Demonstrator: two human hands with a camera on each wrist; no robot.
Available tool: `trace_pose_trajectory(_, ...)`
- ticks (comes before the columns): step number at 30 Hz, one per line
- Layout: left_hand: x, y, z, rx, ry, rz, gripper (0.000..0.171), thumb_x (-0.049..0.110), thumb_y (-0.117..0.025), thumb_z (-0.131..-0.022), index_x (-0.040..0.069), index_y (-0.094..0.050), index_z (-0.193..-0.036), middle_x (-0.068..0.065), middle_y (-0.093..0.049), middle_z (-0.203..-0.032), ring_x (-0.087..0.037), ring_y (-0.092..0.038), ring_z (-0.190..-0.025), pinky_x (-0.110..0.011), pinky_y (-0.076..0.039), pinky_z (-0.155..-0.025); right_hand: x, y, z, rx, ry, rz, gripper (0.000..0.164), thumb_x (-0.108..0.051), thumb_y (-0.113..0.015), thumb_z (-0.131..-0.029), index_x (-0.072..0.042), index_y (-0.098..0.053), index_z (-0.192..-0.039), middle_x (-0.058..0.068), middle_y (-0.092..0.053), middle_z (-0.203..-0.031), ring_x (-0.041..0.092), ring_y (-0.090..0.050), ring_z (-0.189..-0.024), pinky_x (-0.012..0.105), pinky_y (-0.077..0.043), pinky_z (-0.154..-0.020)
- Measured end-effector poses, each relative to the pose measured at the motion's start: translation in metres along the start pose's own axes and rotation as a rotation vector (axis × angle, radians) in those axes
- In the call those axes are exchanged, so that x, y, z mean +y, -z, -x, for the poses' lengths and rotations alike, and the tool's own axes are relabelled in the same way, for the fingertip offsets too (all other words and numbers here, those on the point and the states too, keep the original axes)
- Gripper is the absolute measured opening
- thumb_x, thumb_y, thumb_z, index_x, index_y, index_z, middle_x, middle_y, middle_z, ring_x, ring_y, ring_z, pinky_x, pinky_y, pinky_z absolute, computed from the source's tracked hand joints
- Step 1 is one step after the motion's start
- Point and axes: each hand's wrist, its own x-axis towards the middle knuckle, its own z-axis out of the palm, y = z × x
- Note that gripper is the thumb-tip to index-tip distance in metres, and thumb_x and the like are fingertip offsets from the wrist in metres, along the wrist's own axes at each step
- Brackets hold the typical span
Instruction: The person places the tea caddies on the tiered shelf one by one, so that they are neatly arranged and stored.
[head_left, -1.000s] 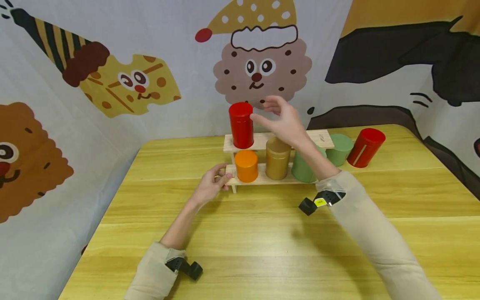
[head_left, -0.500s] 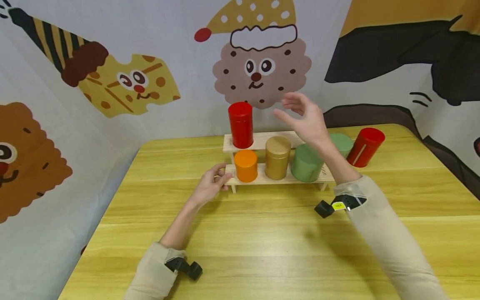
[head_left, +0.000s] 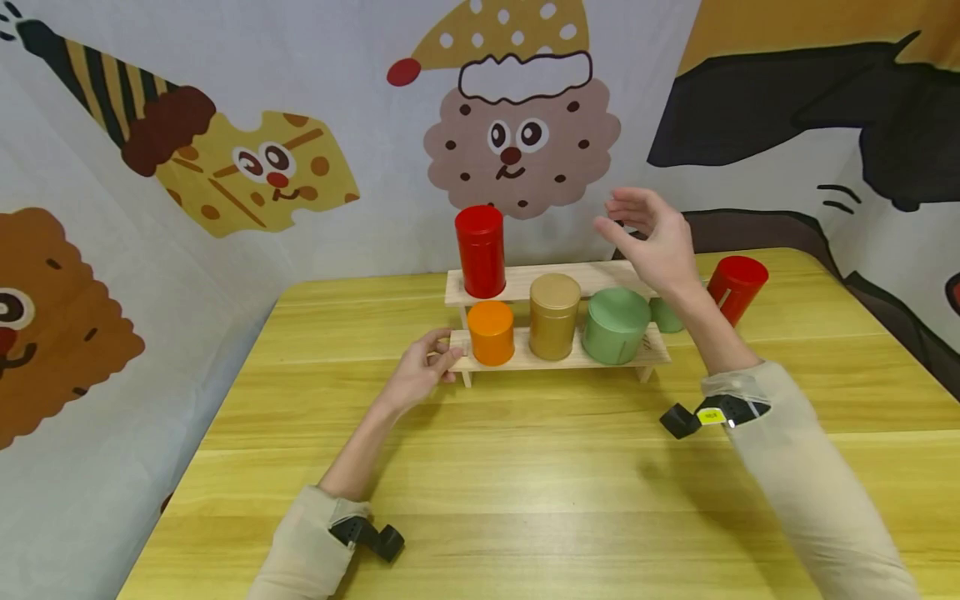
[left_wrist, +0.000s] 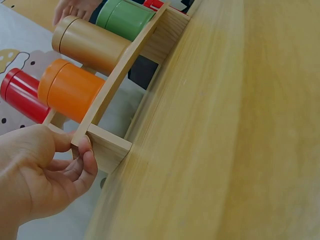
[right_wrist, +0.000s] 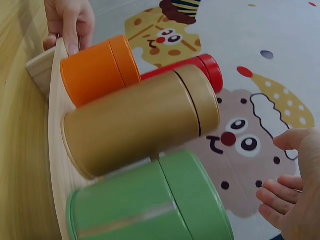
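Observation:
My left hand [head_left: 420, 372] pinches the left end of the lower board of a two-step wooden rack [head_left: 547, 280]; the left wrist view shows thumb and fingers at the corner. On that lower step stand an orange tin [head_left: 491, 335], a taller gold tin [head_left: 554, 321] and a wide green tin [head_left: 617, 327]. A tall red tin [head_left: 481, 254] is upright on the upper step, at its left end. Over the rack's right end, my right hand [head_left: 660, 242] hovers with fingers apart and loosely bent, holding nothing.
Right of the rack, a second green tin [head_left: 666, 317] is largely hidden by my right hand and forearm. Beside it a second red tin [head_left: 738, 285] is on the wooden table [head_left: 510, 483]. A cartoon-printed cloth [head_left: 375, 242] hangs behind the table.
My right hand has moved to the right, away from the red tin on the upper step, uncovering the green tin on the lower step. My left hand has stayed on the rack.

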Motion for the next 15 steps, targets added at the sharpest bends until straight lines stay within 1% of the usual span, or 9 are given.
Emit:
trace_pose_trajectory(7, 0.0, -0.001, -0.001, 0.001, 0.009, -0.004, 0.058, 0.016, -0.056, -0.106, -0.007, -0.031, -0.153, -0.02, -0.056, -0.112, -0.026, -0.063, -0.08, -0.042, -0.061, -0.083, 0.015, 0.017, 0.005, 0.02, -0.019, 0.017, 0.05, -0.026, -0.072, -0.096, -0.005, -0.056, -0.139, 0.01, -0.063, -0.127, 0.01, -0.058, -0.112, 0.03, -0.047, -0.107)
trace_pose_trajectory(12, -0.001, 0.0, -0.001, 0.002, 0.006, -0.002, 0.058, 0.015, -0.056, -0.106, -0.007, -0.031, -0.153, -0.02, -0.056, -0.112, -0.03, -0.064, -0.082, -0.044, -0.061, -0.084, 0.024, 0.029, 0.009, 0.041, -0.022, 0.033, 0.048, -0.024, -0.072, -0.096, -0.006, -0.057, -0.138, 0.007, -0.063, -0.125, 0.007, -0.058, -0.11, 0.027, -0.048, -0.105)
trace_pose_trajectory(15, -0.001, -0.001, -0.002, 0.001, 0.009, -0.003, 0.058, 0.016, -0.057, -0.106, -0.007, -0.032, -0.153, -0.02, -0.056, -0.112, -0.03, -0.063, -0.081, -0.042, -0.061, -0.083, 0.029, 0.036, 0.011, 0.061, -0.029, 0.049, 0.048, -0.025, -0.072, -0.096, -0.006, -0.058, -0.138, 0.007, -0.063, -0.125, 0.006, -0.058, -0.109, 0.023, -0.048, -0.104)
